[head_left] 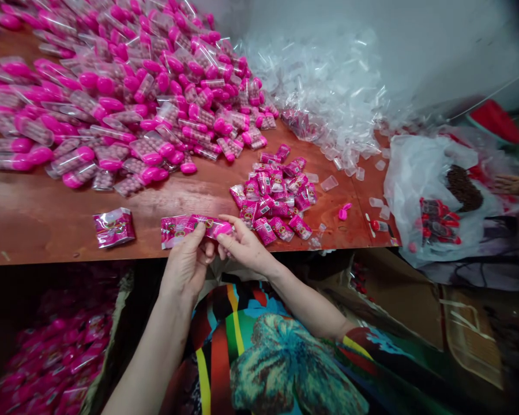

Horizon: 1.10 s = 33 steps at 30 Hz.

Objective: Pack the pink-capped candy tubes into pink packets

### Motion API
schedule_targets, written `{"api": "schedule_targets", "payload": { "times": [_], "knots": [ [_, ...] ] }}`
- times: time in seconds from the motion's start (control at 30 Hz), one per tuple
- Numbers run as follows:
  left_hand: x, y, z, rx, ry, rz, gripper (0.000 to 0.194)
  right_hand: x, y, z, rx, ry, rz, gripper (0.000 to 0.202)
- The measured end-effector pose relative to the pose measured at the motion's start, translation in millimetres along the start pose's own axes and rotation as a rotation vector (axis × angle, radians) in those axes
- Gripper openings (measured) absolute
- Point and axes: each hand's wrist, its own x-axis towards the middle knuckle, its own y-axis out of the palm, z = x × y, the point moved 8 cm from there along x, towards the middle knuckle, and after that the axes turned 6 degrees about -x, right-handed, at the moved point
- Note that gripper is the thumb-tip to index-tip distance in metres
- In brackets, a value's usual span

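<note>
At the front edge of the table, my left hand point(189, 256) and my right hand point(247, 246) are both closed on one pink-capped tube point(208, 222). A printed pink wrapper shows on it. My left thumb presses its side, and my right fingers are at the capped end. Some of my fingertips are hidden behind it. Flat printed pink wrappers point(172, 231) lie just left of the tube, by my left hand. A separate stack of pink wrappers point(113, 227) rests farther left. Beyond my right hand is a small pile of short wrapped pink containers point(277, 193).
A large heap of pink-capped clear tubes point(147, 98) filled with small balls covers the back left. Clear plastic cups point(328, 109) are piled at the back. A white plastic bag point(406, 173) stands right, near another person's hand point(516, 184). A box of pink pieces point(56, 357) is below left.
</note>
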Motion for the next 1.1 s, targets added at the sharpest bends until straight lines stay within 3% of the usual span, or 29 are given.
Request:
{"api": "schedule_targets", "payload": {
  "times": [0.17,0.4,0.5,0.63,0.73,0.93,1.1],
  "knots": [
    [-1.2,1.1,3.5,0.077,-0.03,0.014,0.033,-2.6,7.5,2.3,-0.021,-0.043,0.076,0.056],
    [0.2,-3.4,12.2,0.161,-0.158,0.007,0.033,-4.7,0.6,10.2,-0.314,-0.042,0.093,0.071],
    [1.7,-4.0,7.0,0.122,-0.147,0.024,0.033,-7.2,-6.9,3.3,-0.227,-0.096,0.057,0.082],
    [1.6,0.5,0.0,0.124,-0.11,0.077,0.033,-13.3,-8.0,-17.7,-0.016,-0.041,0.086,0.067],
    [-0.3,1.8,6.6,0.17,-0.146,0.075,0.038,-14.1,-1.3,-25.2,0.132,0.017,0.11,0.065],
    [-6.2,-5.6,26.7,0.178,-0.155,0.01,0.046,-4.9,-0.2,-18.8,0.157,-0.033,0.005,0.059],
    [-7.7,-9.8,29.1,0.317,-0.096,0.045,0.048,-2.0,2.9,-35.2,0.383,0.054,0.112,0.053]
  ]
}}
